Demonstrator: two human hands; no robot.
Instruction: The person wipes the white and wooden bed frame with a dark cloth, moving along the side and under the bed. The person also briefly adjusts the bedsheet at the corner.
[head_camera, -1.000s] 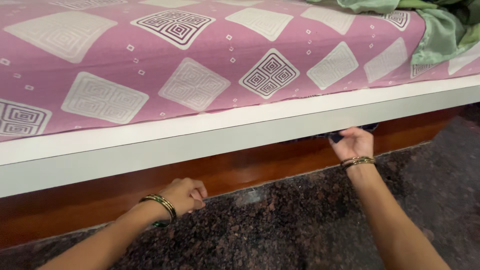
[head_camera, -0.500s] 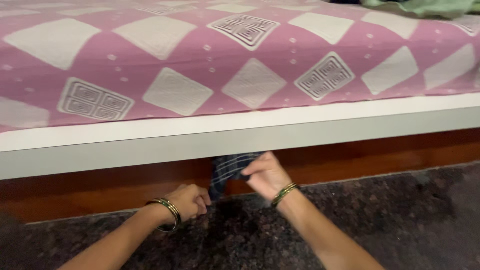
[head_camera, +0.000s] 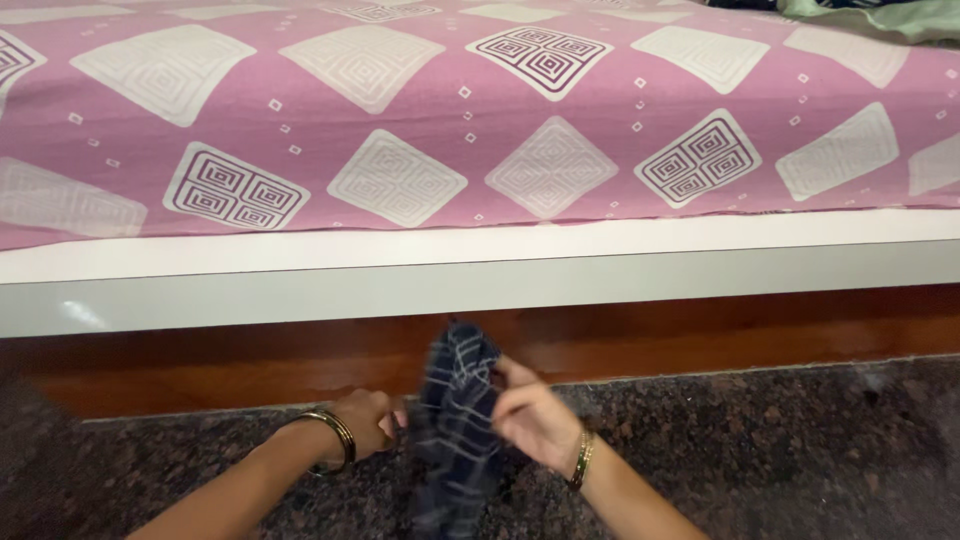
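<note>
Both hands low, in front of bed base, over dark speckled stone floor (head_camera: 800, 450). Dark checked cloth (head_camera: 455, 430) hung bunched betw. them, blurred by motion, lower end dropping out of view at bottom edge. Right hand (head_camera: 535, 420) had fingers curled round cloth's right side near the top, thumb on the near face; grip looked firm. Left hand (head_camera: 370, 422) closed in a loose fist just beside cloth's left edge, apparently pinching a bit of it, but contact point hidden, can't tell for sure. Bangles on both wrists.

Behind: wooden bed frame (head_camera: 700, 335), white side rail (head_camera: 560, 280) above it, mattress in pink sheet w/ white diamond pattern (head_camera: 420, 130). Green fabric (head_camera: 900, 15) at far top-right corner.

Judgement on handling: cloth was limp and wadded, so best to find two corners or one edge, hold w/ both hands apart, and keep it off the floor while straightening.
</note>
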